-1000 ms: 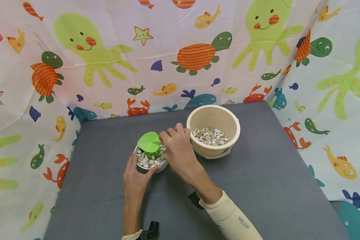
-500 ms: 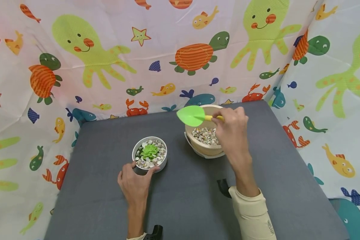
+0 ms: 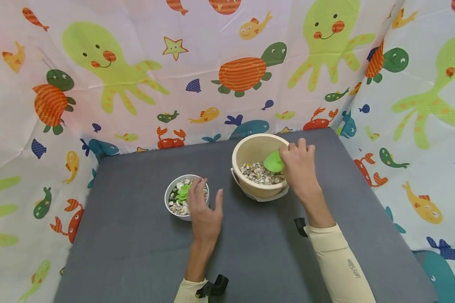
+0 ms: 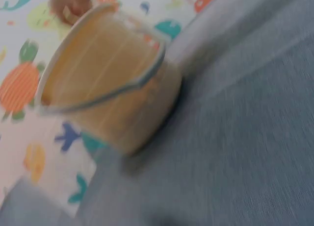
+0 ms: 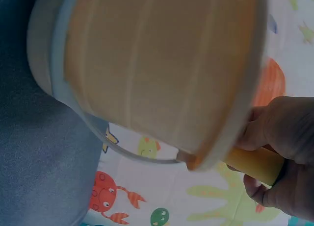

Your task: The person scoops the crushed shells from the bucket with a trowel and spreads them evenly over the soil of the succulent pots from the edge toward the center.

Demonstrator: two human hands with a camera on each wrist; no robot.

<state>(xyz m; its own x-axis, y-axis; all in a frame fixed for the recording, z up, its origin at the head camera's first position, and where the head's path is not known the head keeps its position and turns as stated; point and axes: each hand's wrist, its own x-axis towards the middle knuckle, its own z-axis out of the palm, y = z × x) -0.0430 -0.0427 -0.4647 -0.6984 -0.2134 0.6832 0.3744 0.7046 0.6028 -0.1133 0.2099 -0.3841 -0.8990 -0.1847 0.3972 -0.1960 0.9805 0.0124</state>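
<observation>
My right hand [image 3: 298, 166] grips a toy shovel by its yellow handle [image 5: 256, 164]. The shovel's green blade [image 3: 274, 161] dips into a cream bucket [image 3: 263, 192], over the small shells [image 3: 258, 173] inside. In the right wrist view the bucket wall hides the blade. My left hand [image 3: 205, 216] has loosely extended fingers, which overlap the right side of a small white pot [image 3: 167, 198]. In that pot a green succulent [image 3: 182, 192] stands among shells, partly behind the fingers. The left wrist view is blurred and shows the bucket, with the right hand beyond it.
A dark grey cloth [image 3: 136, 248] covers the table. Behind it and along the sides hangs a white curtain [image 3: 208, 71] printed with sea animals. The bucket's pale carrying handle [image 5: 132, 152] hangs down against its side.
My right hand has carried the shovel from above the white pot rightward to the bucket and lowered the blade inside. My left hand has let go of the pot's front and shifted right.
</observation>
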